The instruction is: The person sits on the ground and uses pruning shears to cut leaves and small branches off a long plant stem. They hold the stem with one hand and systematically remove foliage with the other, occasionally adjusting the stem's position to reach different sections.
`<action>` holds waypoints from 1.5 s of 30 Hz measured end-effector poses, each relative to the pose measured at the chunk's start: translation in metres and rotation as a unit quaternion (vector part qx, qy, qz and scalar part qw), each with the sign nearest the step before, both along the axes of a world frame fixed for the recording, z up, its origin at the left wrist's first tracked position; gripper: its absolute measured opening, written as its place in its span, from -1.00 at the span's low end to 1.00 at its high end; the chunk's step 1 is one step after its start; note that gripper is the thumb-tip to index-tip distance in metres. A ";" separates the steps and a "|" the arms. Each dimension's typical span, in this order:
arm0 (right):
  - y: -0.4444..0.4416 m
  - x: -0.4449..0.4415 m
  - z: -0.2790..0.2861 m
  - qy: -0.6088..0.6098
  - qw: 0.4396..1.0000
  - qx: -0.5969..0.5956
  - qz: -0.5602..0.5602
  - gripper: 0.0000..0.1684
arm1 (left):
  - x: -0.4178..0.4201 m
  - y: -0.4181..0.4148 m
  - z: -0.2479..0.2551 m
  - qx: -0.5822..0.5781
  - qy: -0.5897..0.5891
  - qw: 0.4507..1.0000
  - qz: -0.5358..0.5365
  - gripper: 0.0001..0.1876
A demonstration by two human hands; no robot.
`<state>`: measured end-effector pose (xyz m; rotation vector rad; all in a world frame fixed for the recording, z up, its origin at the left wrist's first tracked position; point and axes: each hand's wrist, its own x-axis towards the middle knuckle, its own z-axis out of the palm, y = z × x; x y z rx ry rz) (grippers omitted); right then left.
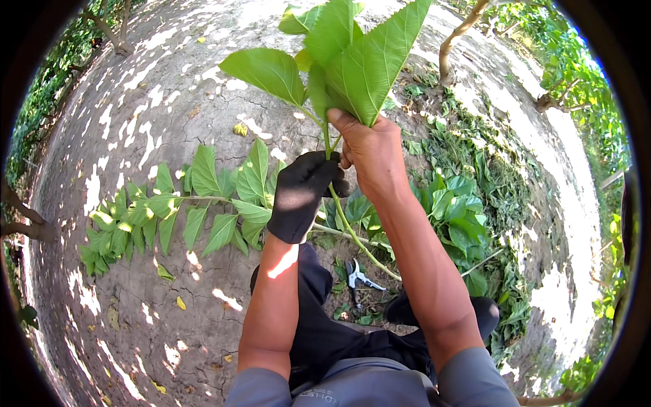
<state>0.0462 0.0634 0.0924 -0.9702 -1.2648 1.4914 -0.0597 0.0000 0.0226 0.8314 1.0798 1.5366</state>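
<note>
My left hand [305, 191], in a black glove, is closed around the green stem of a leafy branch [356, 239]. Above it, my bare right hand [368, 147] grips the base of a large green leaf [376, 61] beside the same stem; its fingertips are partly hidden. More broad leaves spread from the stem's top. On the soil below lies a longer cut branch [203, 198] with many leaves, reaching left. Pruning shears [358, 280] rest on the ground by my legs, their blades apart. A pile of green leaves [457, 213] sits right of my right forearm.
Wilted leaves and cut greenery [488, 168] form a strip on the right. Tree trunks stand at the upper right [447, 56], upper left [121, 46] and left edge [35, 229]. The cracked soil [137, 315] bears scattered yellow leaves.
</note>
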 end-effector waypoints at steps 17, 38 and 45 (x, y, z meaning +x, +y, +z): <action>0.042 0.160 -0.147 0.264 0.876 -0.312 -0.254 -0.34 | -0.005 0.002 -0.003 0.071 0.035 0.993 0.087 -0.68; 0.002 0.017 0.015 -0.274 0.916 0.214 0.200 -0.59 | -0.005 -0.011 0.006 0.043 -0.033 0.988 -0.143 -0.79; -0.006 0.039 0.011 -0.463 0.826 0.305 0.103 -0.47 | -0.002 -0.006 0.004 0.049 0.030 0.993 -0.100 -0.75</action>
